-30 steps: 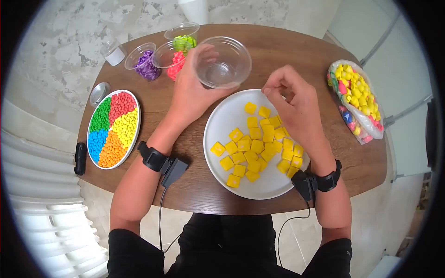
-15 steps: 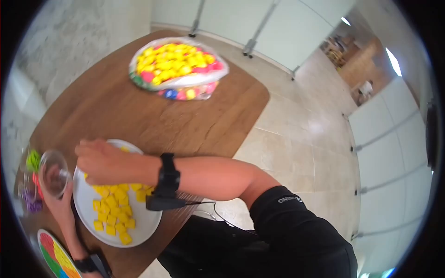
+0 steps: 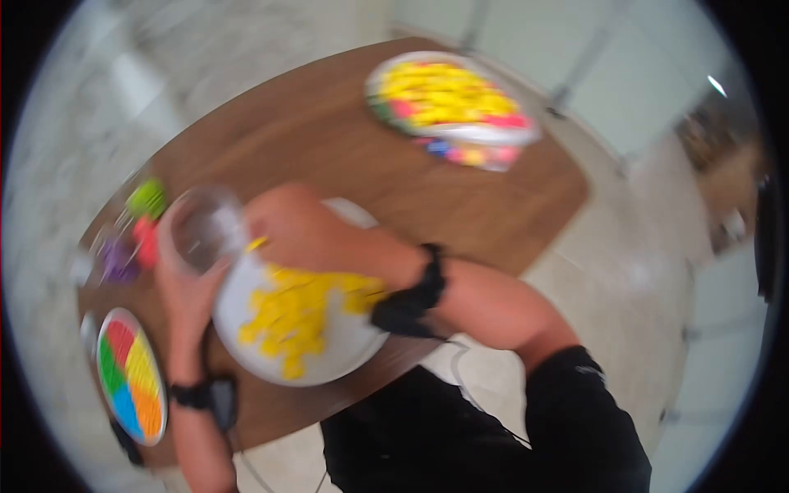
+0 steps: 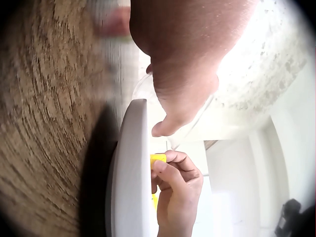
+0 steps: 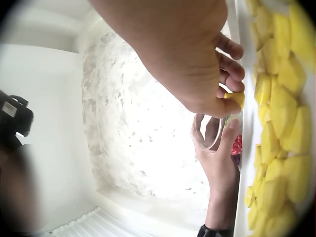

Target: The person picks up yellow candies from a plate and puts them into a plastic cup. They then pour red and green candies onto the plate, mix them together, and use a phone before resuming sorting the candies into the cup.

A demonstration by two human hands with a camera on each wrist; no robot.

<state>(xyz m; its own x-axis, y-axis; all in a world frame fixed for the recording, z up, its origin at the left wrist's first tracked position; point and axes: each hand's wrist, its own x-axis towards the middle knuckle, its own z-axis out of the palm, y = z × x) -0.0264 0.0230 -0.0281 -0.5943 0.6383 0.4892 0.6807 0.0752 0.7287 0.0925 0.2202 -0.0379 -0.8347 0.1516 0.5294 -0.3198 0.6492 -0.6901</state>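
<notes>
Brown worktop (image 3: 304, 115) lies beneath; the left hand (image 3: 186, 287) curls half-open round one clear cup (image 3: 207, 226). Nearly closed, the right hand (image 3: 304, 234) pinches one yellow piece (image 3: 257, 244) beside it. Steadying the cup nearby should help (I'd judge). Below: one white plate (image 3: 234, 308), uncountable yellow squares (image 3: 288, 316).

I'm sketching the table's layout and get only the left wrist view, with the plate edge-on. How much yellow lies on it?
Observer: Plenty: the head view shows many yellow pieces spread over the plate, with bare white at its left.
Operator: And on the table, farther off beyond the right arm?
Observer: There's a bag near the far edge, filled with mostly yellow and some pink.
</notes>
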